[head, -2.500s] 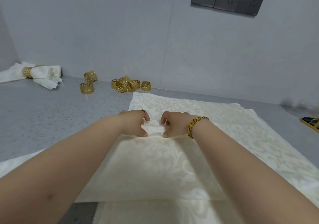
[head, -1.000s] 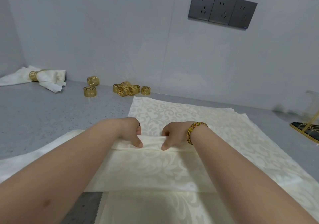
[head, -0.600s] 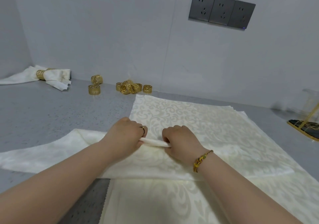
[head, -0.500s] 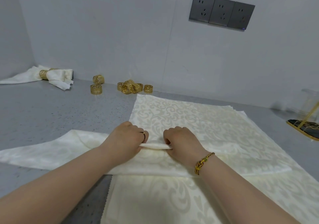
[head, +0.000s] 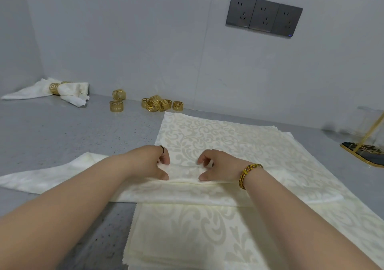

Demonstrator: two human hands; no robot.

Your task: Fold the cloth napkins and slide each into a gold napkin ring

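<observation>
While both forearms reach forward over counter (head: 52, 134), I see left hand (head: 149, 162) palm down, thumb and curled fingers pinching pleat of napkin (head: 182, 192). Right hand (head: 220, 167) mirrors it with same pinch. Napkin is cream, scroll-patterned, folded into long band across stack (head: 207, 136), left end trailing onto counter. Gold rings (head: 158, 104) lie loose near wall.

Your one view rides on your head, looking forward and down from close behind and above where your left hand (head: 148, 162) and right hand (head: 220, 167) pinch the folded napkin (head: 182, 192). That grip lands mid-frame; beyond it the view reaches the wall (head: 145, 41), with the gold napkin rings (head: 158, 104) beyond and left.
</observation>
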